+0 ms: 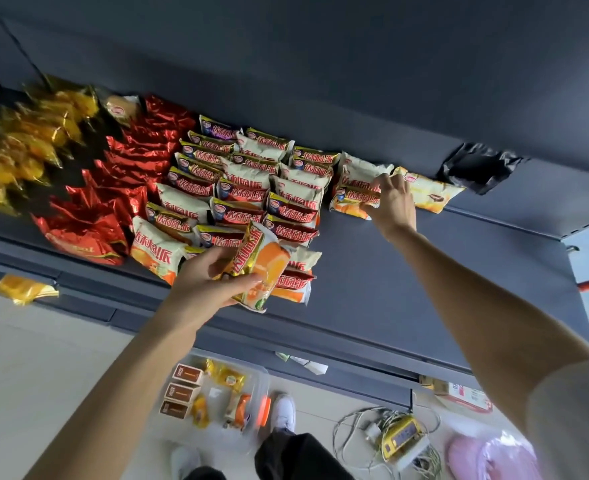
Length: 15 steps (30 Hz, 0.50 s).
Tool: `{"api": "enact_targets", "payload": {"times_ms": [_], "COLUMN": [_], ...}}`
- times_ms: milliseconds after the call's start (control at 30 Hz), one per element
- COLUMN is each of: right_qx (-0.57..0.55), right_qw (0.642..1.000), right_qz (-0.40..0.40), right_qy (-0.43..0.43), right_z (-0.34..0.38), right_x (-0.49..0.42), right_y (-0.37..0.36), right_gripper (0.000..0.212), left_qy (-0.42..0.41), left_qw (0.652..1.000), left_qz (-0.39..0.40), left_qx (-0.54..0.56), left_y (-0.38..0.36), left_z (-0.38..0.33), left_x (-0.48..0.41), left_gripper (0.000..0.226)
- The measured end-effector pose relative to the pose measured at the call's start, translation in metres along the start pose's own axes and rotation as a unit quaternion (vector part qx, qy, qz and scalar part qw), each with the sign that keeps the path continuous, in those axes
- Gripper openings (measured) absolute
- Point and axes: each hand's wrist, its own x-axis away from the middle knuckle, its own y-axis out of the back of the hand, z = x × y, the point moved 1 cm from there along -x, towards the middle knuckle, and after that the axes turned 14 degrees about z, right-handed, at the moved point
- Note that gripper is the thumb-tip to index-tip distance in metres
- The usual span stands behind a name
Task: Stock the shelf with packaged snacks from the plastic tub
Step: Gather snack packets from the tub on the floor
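Observation:
A dark grey shelf carries rows of cream and orange snack packs, red foil packs and yellow foil packs. My left hand grips one or two orange snack packs just above the shelf's front rows. My right hand reaches to the shelf's back and pinches a cream and orange pack standing at the end of the rows, beside another pack. The clear plastic tub sits on the floor below, holding brown boxes and a few packs.
A black crumpled bag lies at the back right of the shelf. A yellow pack rests on a lower ledge at left. On the floor are cables with a yellow device, a pink bag and my white shoes.

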Motion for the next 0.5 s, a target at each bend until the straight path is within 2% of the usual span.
{"api": "enact_targets", "payload": {"times_ms": [133, 333, 367, 433, 500], "right_qx": [-0.006, -0.006, -0.028, -0.152, -0.311], "right_qw": [1.000, 0.999, 0.998, 0.987, 0.942], "right_qz": [-0.001, -0.012, -0.020, -0.002, 0.110], "right_qy": [0.016, 0.045, 0.045, 0.046, 0.066], "right_z": [-0.005, -0.007, -0.005, 0.005, 0.024], "right_x": [0.004, 0.023, 0.029, 0.046, 0.067], "right_y": [-0.004, 0.007, 0.011, 0.024, 0.038], "right_gripper": [0.048, 0.045, 0.041, 0.028, 0.016], "left_qy": [0.002, -0.022, -0.025, -0.033, -0.042], "left_qw": [1.000, 0.999, 0.998, 0.997, 0.996], "left_qz": [-0.019, 0.003, 0.004, 0.008, 0.019], "left_qx": [-0.015, -0.043, -0.052, -0.068, -0.080], "left_y": [-0.005, -0.016, -0.018, -0.021, -0.024], "left_z": [-0.003, -0.010, -0.011, -0.015, -0.018], "left_x": [-0.006, -0.013, -0.013, -0.015, -0.017], "left_gripper": [0.027, 0.023, 0.023, 0.025, 0.029]}}
